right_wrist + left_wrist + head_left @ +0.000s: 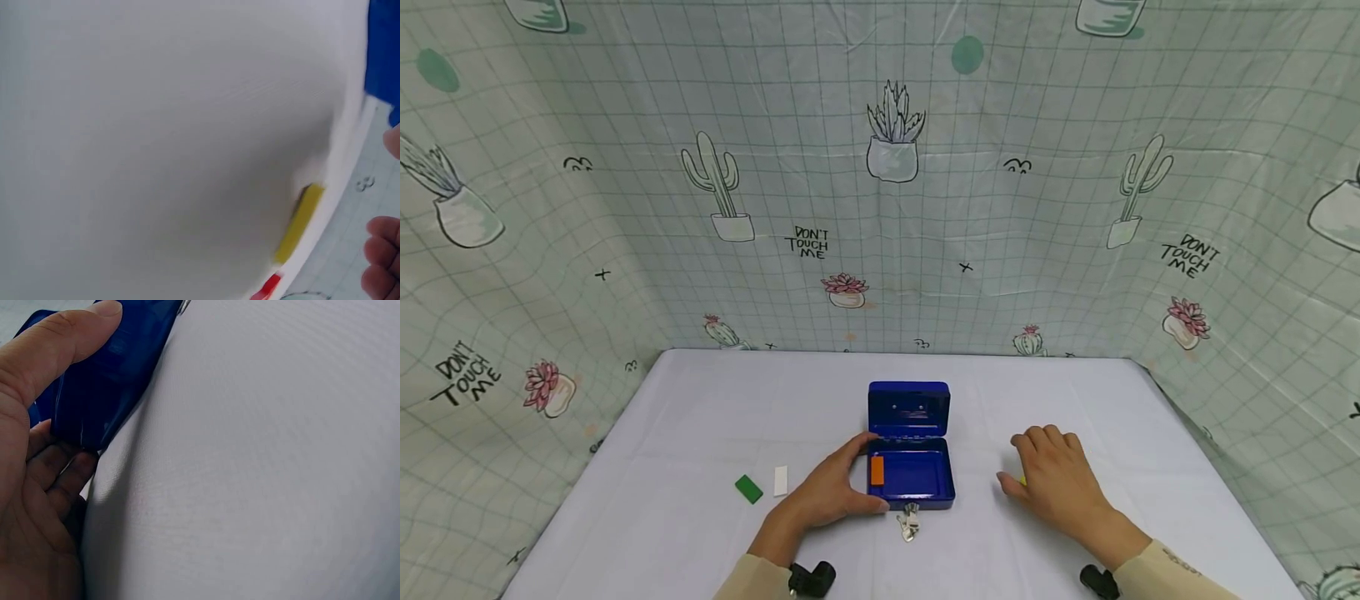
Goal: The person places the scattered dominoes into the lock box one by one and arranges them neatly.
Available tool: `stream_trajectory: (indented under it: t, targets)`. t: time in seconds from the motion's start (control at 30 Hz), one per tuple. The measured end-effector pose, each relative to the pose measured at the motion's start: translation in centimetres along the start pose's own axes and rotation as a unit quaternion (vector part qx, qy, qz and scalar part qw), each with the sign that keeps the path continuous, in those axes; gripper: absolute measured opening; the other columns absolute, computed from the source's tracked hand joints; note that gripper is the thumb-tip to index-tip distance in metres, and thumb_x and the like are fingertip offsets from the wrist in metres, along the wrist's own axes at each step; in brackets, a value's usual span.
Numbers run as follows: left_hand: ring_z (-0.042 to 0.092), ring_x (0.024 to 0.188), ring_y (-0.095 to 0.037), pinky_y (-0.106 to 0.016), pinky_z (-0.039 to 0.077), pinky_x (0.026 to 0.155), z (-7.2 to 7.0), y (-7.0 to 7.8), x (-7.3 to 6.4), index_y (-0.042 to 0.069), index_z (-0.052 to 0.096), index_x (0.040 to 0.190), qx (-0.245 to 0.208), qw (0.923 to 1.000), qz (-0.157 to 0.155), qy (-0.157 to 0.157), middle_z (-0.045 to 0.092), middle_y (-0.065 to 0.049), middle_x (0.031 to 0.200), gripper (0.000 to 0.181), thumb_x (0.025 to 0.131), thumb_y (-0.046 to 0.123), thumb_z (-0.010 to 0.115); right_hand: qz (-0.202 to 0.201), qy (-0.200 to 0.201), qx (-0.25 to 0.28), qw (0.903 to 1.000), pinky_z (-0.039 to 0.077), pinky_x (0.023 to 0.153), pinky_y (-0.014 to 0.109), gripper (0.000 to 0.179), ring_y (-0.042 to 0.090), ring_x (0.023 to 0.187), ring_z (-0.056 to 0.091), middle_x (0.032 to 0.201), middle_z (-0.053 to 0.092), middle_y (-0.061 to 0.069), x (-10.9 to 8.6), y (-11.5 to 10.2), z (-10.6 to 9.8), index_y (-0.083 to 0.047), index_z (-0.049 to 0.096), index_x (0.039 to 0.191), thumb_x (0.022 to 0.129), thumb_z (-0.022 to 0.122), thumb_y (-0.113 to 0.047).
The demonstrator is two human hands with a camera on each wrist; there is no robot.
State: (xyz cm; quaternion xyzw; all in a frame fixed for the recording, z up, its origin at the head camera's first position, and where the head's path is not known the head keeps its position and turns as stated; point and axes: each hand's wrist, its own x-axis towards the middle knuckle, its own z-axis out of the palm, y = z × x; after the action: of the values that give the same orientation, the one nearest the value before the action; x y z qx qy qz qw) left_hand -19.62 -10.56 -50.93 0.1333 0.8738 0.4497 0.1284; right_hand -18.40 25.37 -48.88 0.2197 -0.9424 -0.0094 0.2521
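Note:
A small blue cash box [925, 503] stands on the table with its lid [908, 409] raised. An orange block [877, 471] lies inside at the left, and keys [909, 525] hang from the front lock. My left hand [831, 492] grips the box's left side, thumb at the front corner and fingers at the back; the left wrist view shows the thumb [59, 347] against the blue wall. My right hand [1060, 479] is right of the box, fingers loosely bent above a yellow block [300, 224]. Beside that lies a red block [269, 287], hidden under the hand in the head view.
Left of the box lie a white block [781, 481] and a green block [748, 489]. A white cloth covers the table [700, 417]. Behind and at the sides hangs a green checked curtain [805, 192] with cactus drawings.

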Motion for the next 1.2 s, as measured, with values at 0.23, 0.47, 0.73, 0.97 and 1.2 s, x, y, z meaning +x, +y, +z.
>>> stream_trajectory:
  t: [0.23,0.47,0.73,0.97,1.2]
  targets:
    - [0.037,0.155,-0.042,-0.069,0.03,0.123,0.1,0.1,0.0,0.019,0.038,0.163,0.004,1.0,-0.005,0.001,0.042,-0.014,0.167,0.108,0.073,0.044,0.095,0.036,-0.042,-0.02,0.9983,0.038,0.069,0.04,0.048,0.025,0.08,0.049,0.084,0.055,0.003,-2.1,1.7,-0.1,-0.004,0.065,0.094,0.079,0.085,-0.045]
    - [0.037,0.155,-0.041,-0.069,0.029,0.123,0.1,0.3,0.0,0.02,0.038,0.162,0.004,1.0,-0.008,0.002,0.042,-0.013,0.167,0.108,0.074,0.043,0.095,0.044,-0.078,-0.029,0.9956,0.036,0.067,0.04,0.044,0.024,0.077,0.045,0.08,0.051,0.002,-3.0,2.3,-0.2,-0.009,0.061,0.085,0.082,0.083,-0.047]
    - [0.037,0.155,-0.041,-0.069,0.029,0.123,0.0,0.1,0.0,0.02,0.039,0.162,0.003,1.0,-0.007,0.002,0.043,-0.013,0.167,0.108,0.074,0.044,0.095,0.038,-0.094,-0.009,0.9948,0.04,0.072,0.042,0.035,0.025,0.084,0.05,0.087,0.058,0.003,-3.0,2.3,-0.1,-0.008,0.067,0.093,0.084,0.082,-0.038]
    - [0.036,0.155,-0.041,-0.069,0.029,0.123,0.0,0.0,0.0,0.02,0.038,0.163,-0.002,1.0,-0.006,0.001,0.042,-0.013,0.167,0.108,0.073,0.044,0.095,0.02,-0.097,-0.001,0.9951,0.039,0.074,0.041,0.041,0.025,0.09,0.05,0.096,0.061,0.005,-3.1,2.6,0.4,-0.006,0.069,0.106,0.084,0.081,-0.038]
    - [0.036,0.155,-0.041,-0.069,0.029,0.123,-0.1,0.0,0.0,0.019,0.038,0.163,-0.005,1.0,-0.004,-0.001,0.041,-0.013,0.167,0.109,0.073,0.044,0.095,0.014,-0.083,-0.005,0.9964,0.038,0.072,0.039,0.046,0.024,0.087,0.049,0.092,0.061,0.003,-3.0,2.7,0.3,-0.006,0.07,0.104,0.081,0.085,-0.043]
